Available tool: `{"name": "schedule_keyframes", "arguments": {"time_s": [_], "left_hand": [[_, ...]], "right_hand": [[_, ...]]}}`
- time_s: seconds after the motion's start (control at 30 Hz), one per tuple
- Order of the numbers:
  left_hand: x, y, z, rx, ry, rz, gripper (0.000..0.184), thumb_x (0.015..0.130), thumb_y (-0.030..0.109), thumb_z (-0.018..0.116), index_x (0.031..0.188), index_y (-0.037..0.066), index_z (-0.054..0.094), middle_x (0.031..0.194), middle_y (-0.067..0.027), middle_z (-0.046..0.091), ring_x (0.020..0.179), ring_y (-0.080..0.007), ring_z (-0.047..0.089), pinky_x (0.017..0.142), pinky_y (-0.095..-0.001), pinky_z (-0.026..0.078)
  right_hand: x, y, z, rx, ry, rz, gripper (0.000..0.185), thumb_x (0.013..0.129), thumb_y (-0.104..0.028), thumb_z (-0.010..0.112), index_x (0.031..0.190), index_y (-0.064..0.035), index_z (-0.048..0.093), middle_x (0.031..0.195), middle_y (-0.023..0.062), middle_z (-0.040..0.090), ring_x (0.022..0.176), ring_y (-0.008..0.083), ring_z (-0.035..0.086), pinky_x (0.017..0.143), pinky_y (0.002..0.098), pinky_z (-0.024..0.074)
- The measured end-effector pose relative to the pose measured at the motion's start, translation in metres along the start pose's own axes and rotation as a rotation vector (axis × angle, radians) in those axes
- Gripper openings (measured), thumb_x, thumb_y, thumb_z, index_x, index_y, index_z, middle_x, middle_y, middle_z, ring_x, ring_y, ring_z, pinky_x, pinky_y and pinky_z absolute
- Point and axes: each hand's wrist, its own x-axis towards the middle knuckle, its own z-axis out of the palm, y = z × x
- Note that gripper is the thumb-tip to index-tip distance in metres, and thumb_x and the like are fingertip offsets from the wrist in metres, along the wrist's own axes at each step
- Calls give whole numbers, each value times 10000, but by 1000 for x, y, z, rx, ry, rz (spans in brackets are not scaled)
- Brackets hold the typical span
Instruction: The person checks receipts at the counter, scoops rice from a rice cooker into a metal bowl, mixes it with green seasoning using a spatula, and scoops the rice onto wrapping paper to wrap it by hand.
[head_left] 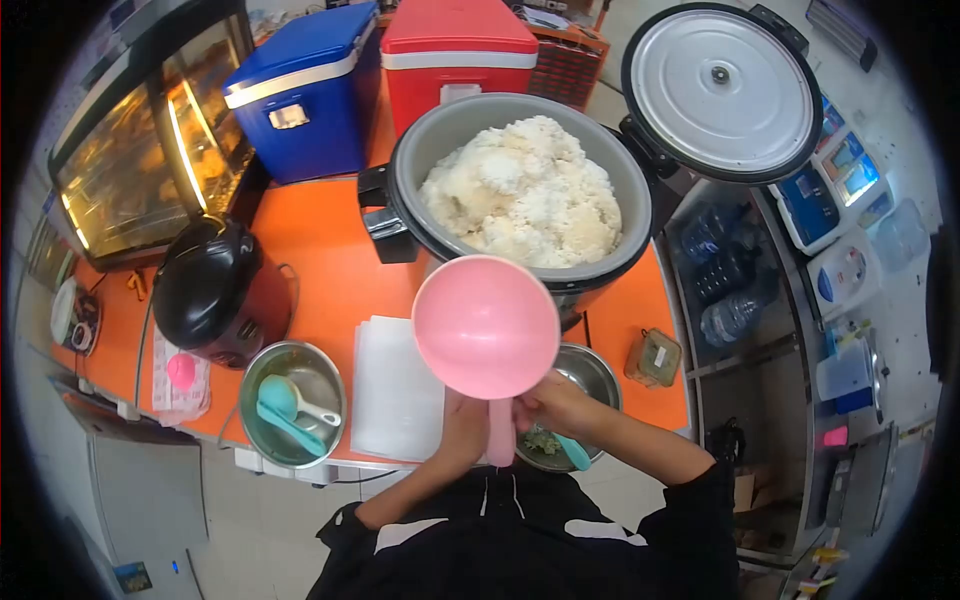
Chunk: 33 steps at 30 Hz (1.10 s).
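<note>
A pink plastic dipper (487,325) with a round bowl is held up in front of my body, its handle pointing down toward me. My left hand (464,428) is closed at the left of the handle, its fingertips partly hidden by the dipper. From the other side, my right hand (560,406) is closed against the handle just below the bowl. The dipper's bowl looks empty. Just beyond it stands a large open rice cooker (400,150) with a big mound of white rice (530,195) inside.
The cooker's lid (720,90) is raised at right. On the orange table (315,225) are a steel bowl with teal utensils (292,405), a paper stack (395,390), a black-lidded pot (210,290) and a small container (653,358). Another steel bowl (595,370) sits behind my right hand.
</note>
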Motion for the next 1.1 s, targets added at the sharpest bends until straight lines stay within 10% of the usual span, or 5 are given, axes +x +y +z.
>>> {"name": "schedule_keyframes", "arguments": {"time_s": [0.23, 0.37, 0.57, 0.77, 1.1], "left_hand": [[23, 79, -5, 533, -175, 379, 203, 852, 62, 461, 1041, 9, 512, 839, -114, 627, 820, -173, 591, 737, -286, 453], [69, 105, -64, 298, 373, 797, 344, 887, 237, 341, 1013, -46, 490, 875, -124, 591, 930, -225, 541, 896, -348, 359], [183, 117, -126, 396, 462, 682, 451, 899, 236, 361, 1256, -31, 291, 1294, -227, 313, 1237, -258, 282, 1010, -356, 217], [200, 109, -120, 365, 403, 556, 439, 917, 180, 310, 1312, 24, 195, 1339, -237, 253, 1238, -285, 276, 1009, -359, 217], [203, 107, -123, 405, 380, 611, 377, 914, 117, 264, 1278, 21, 267, 1294, -186, 338, 1219, -259, 317, 998, -346, 240]], "right_hand": [[-3, -97, 28, 223, 649, -455, 222, 863, -230, 464, 949, -35, 525, 735, 10, 496, 642, 106, 460, 660, 309, 445], [29, -187, -39, -622, 722, -805, 339, 916, -313, 324, 886, -44, 527, 609, -15, 448, 536, 58, 390, 476, 247, 331], [134, -250, -193, -2283, 718, -155, 303, 857, -188, 365, 932, -18, 604, 817, 206, 600, 779, 361, 575, 723, 451, 439], [195, -258, -195, -2205, 618, -47, 273, 852, -232, 384, 958, -202, 634, 841, 159, 622, 802, 334, 593, 718, 441, 441], [199, -244, -174, -2124, 82, -13, 377, 906, -264, 297, 922, -22, 587, 845, 220, 593, 807, 367, 560, 738, 441, 425]]}}
